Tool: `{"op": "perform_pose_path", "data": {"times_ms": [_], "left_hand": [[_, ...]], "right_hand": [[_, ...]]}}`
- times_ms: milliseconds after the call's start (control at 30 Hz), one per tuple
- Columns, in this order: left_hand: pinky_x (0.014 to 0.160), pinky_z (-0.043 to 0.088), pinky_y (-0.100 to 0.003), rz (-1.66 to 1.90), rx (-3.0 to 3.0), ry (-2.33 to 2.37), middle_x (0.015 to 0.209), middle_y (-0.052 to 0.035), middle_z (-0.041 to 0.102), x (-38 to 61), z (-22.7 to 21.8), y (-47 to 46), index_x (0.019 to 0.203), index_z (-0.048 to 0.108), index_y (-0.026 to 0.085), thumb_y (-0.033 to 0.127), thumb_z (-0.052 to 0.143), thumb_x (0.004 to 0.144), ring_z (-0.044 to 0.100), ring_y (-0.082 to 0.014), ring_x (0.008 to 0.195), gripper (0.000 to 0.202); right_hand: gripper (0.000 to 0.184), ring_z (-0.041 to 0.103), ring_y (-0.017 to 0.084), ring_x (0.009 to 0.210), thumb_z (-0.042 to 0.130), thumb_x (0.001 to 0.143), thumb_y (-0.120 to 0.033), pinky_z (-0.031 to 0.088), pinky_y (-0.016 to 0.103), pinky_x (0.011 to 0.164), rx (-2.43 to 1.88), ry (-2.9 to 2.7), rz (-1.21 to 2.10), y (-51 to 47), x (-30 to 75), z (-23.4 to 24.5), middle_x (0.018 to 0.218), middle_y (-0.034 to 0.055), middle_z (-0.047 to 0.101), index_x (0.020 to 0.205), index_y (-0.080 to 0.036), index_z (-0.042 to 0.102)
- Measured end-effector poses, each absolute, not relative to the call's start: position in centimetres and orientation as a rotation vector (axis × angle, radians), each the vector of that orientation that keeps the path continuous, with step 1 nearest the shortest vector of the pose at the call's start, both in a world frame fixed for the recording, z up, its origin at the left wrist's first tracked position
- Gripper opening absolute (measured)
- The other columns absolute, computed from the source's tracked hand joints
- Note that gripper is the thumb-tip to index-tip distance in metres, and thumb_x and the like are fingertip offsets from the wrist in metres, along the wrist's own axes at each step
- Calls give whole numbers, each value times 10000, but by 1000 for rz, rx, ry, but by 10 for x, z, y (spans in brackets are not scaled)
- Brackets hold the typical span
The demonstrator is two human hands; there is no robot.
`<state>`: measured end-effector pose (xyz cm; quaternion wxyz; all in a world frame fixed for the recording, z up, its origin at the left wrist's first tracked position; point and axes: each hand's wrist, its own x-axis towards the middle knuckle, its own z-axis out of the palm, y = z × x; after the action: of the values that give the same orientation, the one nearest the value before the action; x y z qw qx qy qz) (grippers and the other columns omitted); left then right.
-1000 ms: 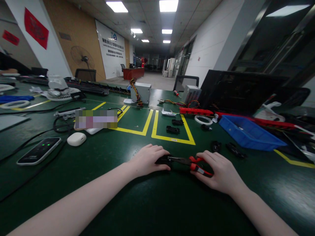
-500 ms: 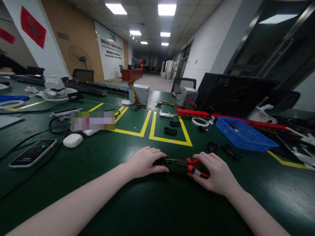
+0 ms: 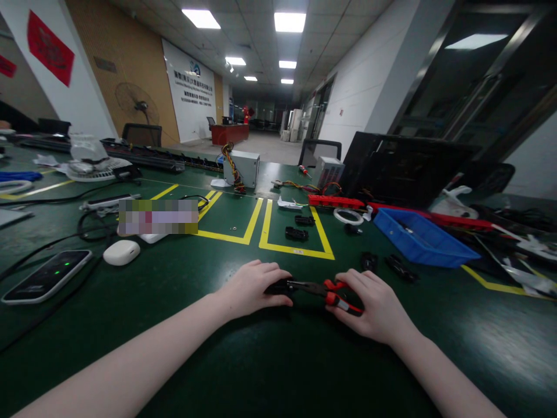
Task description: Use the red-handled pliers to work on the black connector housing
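Observation:
My left hand point(image 3: 259, 287) is closed around a small black part point(image 3: 279, 287), most of it hidden by my fingers. Red-and-black long-nose pliers point(image 3: 326, 290) are in my right hand point(image 3: 369, 302), fingers wrapped about the handles. The pliers' tips point left and meet the right end of the black part; whether they grip it I cannot tell. Beyond my hands, two black parts point(image 3: 296, 233) lie inside a yellow tape outline point(image 3: 300, 252). To the right of the pliers lie more black pieces point(image 3: 400, 267).
A blue tray point(image 3: 424, 238) stands at the right, near a white ring point(image 3: 348, 216) and red strips point(image 3: 337, 201). Power supply boxes point(image 3: 243, 168) with cables stand further back. On the left are a white case point(image 3: 122, 253), a device with green lights point(image 3: 47, 276) and black cables.
The whole scene has shifted slightly left as the camera turned. My hands hold the same things in nearly the same pose.

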<state>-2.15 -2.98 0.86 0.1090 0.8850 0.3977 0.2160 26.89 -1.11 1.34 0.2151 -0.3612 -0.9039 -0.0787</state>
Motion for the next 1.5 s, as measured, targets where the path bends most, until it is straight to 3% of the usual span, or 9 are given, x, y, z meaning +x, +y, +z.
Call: {"op": "perform_pose_path", "data": {"times_ms": [133,333,600,1033,1500], "left_hand": [[767,461,-315,614,2615,1159,1068,-15,667,-21,10,-31,1204,589,220,444,654,886,626,-189,889,395],[776,452,-321,602,2640,1133,1025,-15,668,-22,10,-31,1191,598,208,448,646,888,622,-187,879,389],[765,467,-323,602,2616,1156,1077,-19,651,-22,8,-30,1251,559,222,436,653,884,618,-200,891,436],[771,468,-316,589,2640,1140,1087,-43,647,-23,11,-31,1288,547,214,465,649,883,625,-194,899,487],[760,430,-314,596,2721,1078,942,-31,676,-23,8,-29,1195,636,192,514,610,897,624,-187,827,440]], "right_hand": [[382,590,204,725,649,789,-465,459,346,643,-988,-2510,-246,-11,270,14,909,93,671,1021,-165,597],[403,618,241,836,669,773,-453,458,399,772,-905,-2484,-377,-8,270,14,958,111,676,1041,-163,589],[398,638,226,799,674,770,-448,433,425,829,-869,-2493,-388,-9,270,13,932,105,692,1019,-149,589],[365,639,209,753,659,775,-452,452,424,805,-905,-2512,-314,-10,269,15,909,86,699,1001,-174,591],[391,632,240,794,647,759,-441,453,436,796,-815,-2488,-476,-11,269,17,916,111,687,1029,-164,588]]}}
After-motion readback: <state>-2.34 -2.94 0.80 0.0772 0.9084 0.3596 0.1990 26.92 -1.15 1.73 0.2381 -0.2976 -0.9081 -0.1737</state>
